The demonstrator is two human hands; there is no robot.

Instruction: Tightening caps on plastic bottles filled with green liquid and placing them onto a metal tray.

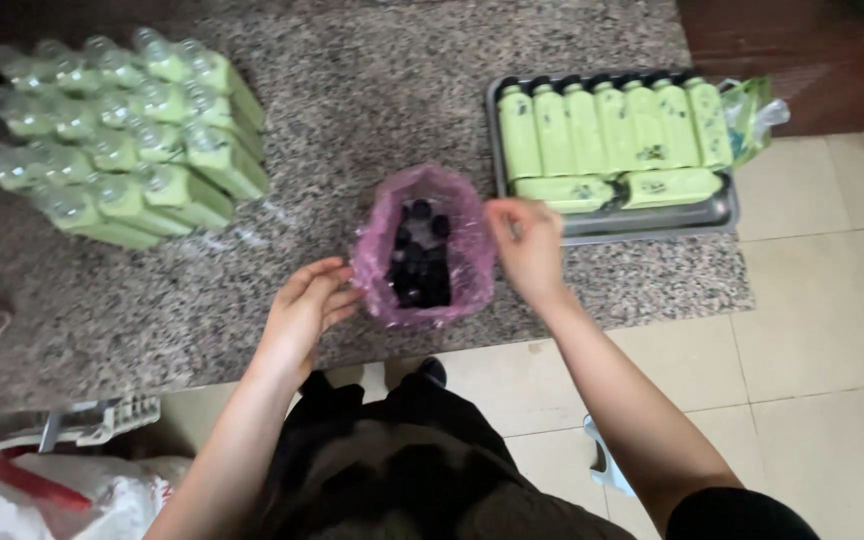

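A pink plastic bag point(382, 245) stands open near the front edge of the speckled stone counter point(372, 100); inside it are several black caps point(419, 260). My left hand point(307, 305) rests against the bag's left side with its fingers together. On the bag's right rim, the fingers of my right hand point(524, 242) pinch the plastic. Both hands hold the bag's mouth open.
A metal tray point(717, 215) at the right holds several capped green bottles point(612, 125), some upright in a row, others lying flat. A stack of uncapped green bottles point(122, 140) lies at the far left. Beige floor tiles point(812, 330) lie below the counter edge.
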